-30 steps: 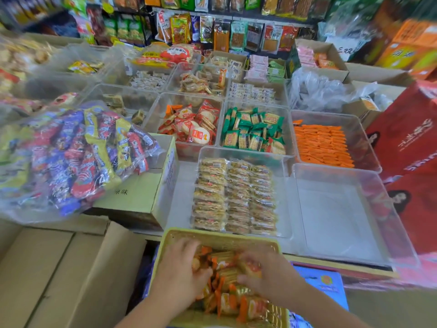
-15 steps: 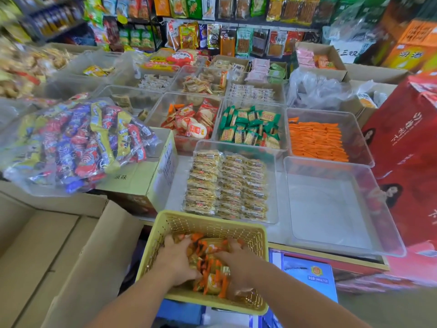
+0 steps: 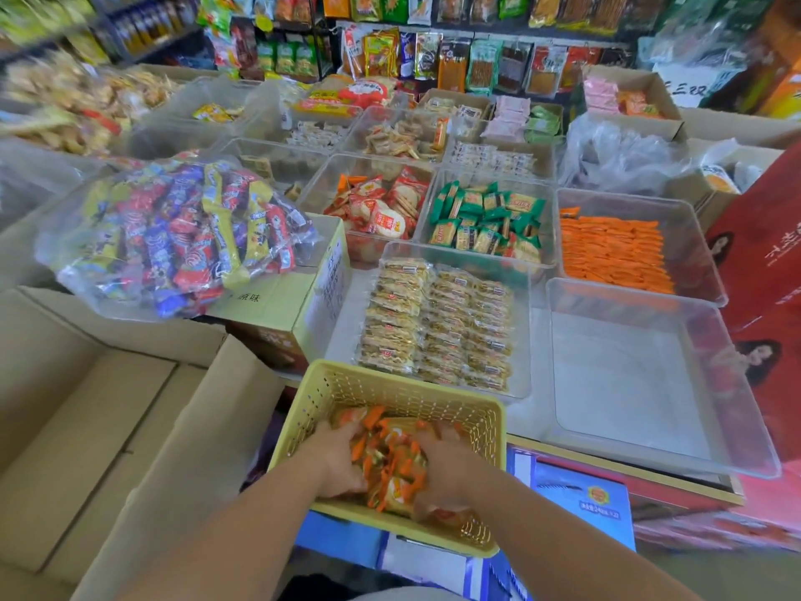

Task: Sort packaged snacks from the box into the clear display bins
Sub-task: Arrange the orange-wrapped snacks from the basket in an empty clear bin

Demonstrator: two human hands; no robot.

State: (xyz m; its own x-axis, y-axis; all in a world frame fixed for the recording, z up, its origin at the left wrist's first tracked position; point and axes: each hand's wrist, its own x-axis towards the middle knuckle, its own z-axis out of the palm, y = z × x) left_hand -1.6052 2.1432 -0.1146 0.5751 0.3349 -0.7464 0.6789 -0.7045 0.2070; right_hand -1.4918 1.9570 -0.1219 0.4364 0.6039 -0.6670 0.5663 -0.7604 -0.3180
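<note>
A yellow plastic basket (image 3: 390, 388) sits low in front of me with a heap of orange-edged snack packets (image 3: 385, 453) in it. My left hand (image 3: 336, 459) and my right hand (image 3: 446, 474) are both inside the basket, cupped round the heap from either side and gripping it. Just beyond the basket stands a clear bin of pale biscuit packets (image 3: 437, 327). To its right is a clear bin (image 3: 641, 375) with nothing in it. Further back are bins of green packets (image 3: 485, 219), red-and-white packets (image 3: 377, 206) and orange packets (image 3: 615, 253).
An open cardboard box (image 3: 86, 409) lies at the left. A clear bag of mixed colourful sweets (image 3: 173, 236) rests on a closed carton (image 3: 299, 297). Red cartons (image 3: 763, 271) stand at the right, blue boxes (image 3: 576, 501) under the basket. Shelves of hanging snacks fill the back.
The view has pulled back and up, so the basket shows whole. Both hands have drawn closer together round the packets in the basket.
</note>
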